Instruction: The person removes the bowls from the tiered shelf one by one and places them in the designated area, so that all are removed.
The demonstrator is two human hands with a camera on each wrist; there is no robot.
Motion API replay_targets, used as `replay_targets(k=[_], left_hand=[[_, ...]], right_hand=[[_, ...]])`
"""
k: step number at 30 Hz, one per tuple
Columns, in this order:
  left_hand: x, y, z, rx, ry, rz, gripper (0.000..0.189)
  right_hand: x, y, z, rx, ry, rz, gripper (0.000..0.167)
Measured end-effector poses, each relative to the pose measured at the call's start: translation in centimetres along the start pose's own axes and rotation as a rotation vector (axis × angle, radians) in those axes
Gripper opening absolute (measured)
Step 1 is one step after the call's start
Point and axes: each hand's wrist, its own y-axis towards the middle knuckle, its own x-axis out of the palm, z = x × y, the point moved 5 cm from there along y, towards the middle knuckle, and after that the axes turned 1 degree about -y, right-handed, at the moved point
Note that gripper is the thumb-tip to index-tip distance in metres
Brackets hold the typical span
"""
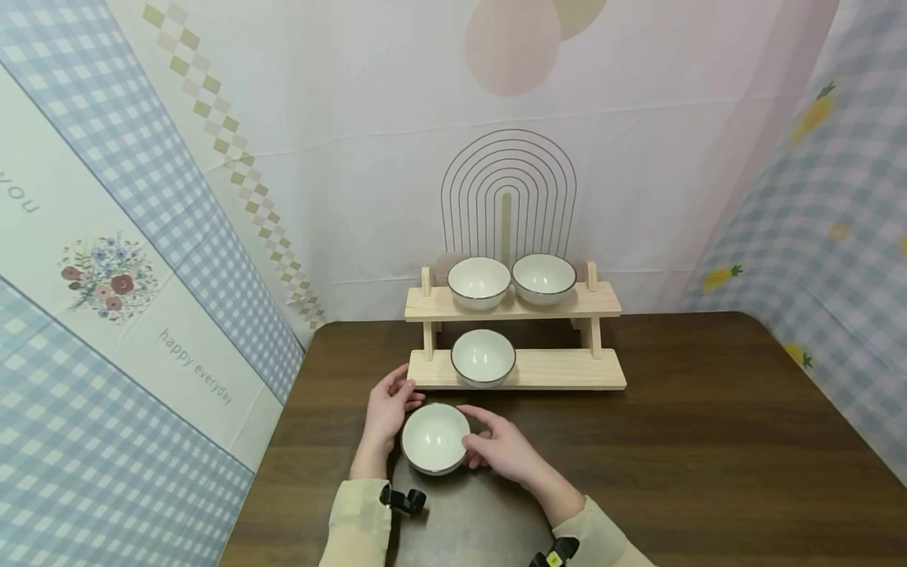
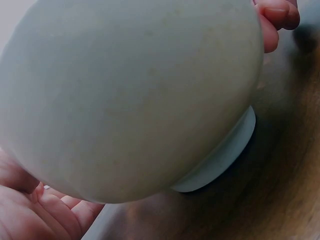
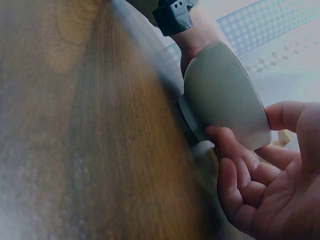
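Observation:
A white bowl with a dark rim [image 1: 435,438] is in front of the wooden two-tier stand [image 1: 567,370]. My right hand [image 1: 503,449] holds it at its right side, thumb at the rim and fingers against the outer wall, as the right wrist view shows. The bowl's foot is close over the table in that view. My left hand [image 1: 386,411] is relaxed at the bowl's left, its fingertips beside the left front corner of the stand's lower shelf. In the left wrist view the bowl's outside [image 2: 135,100] covers most of the picture.
One similar bowl [image 1: 483,357] sits left of centre on the lower shelf. Two more bowls, a left one [image 1: 479,282] and a right one [image 1: 544,278], stand side by side on the upper shelf. A patterned cloth [image 1: 354,157] hangs behind the dark wooden table [image 1: 708,441].

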Motion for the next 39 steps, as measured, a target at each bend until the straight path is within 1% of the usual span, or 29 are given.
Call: replay_targets(k=[10, 15, 19, 22, 24, 28, 32, 35, 39], left_hand=[[-0.1, 0.1, -0.1, 0.003, -0.004, 0.005, 0.044], [-0.4, -0.2, -0.3, -0.003, -0.001, 0.012, 0.043], [-0.8, -0.9, -0.8, -0.013, -0.003, 0.009, 0.044], [-1.1, -1.4, -1.3, -0.032, -0.001, 0.008, 0.045], [-1.2, -1.6, -1.5, -0.036, 0.0, 0.008, 0.046], [-1.0, -1.3, -1.1, -0.02, -0.007, 0.003, 0.047], [-0.6, -0.6, -0.5, -0.005, -0.014, 0.005, 0.046], [-0.2, -0.2, -0.2, 0.001, -0.008, 0.0, 0.045], [-0.1, 0.1, -0.1, 0.001, 0.0, 0.003, 0.043]], right_hand=[[0.2, 0.2, 0.2, 0.011, 0.009, -0.008, 0.06], [0.6, 0.0, 0.4, 0.018, 0.015, -0.022, 0.061], [1.1, -0.3, 0.8, 0.026, 0.036, -0.052, 0.062], [1.5, -0.7, 1.2, 0.04, 0.059, -0.095, 0.064], [1.5, -0.9, 1.4, 0.047, 0.075, -0.129, 0.066], [0.6, -0.8, 1.2, 0.047, 0.067, -0.178, 0.067], [-1.0, -0.4, 0.6, 0.047, 0.021, -0.206, 0.065], [-2.2, -0.3, 0.4, 0.044, 0.002, -0.21, 0.06], [-3.7, -0.3, 0.1, 0.037, -0.011, -0.187, 0.055]])
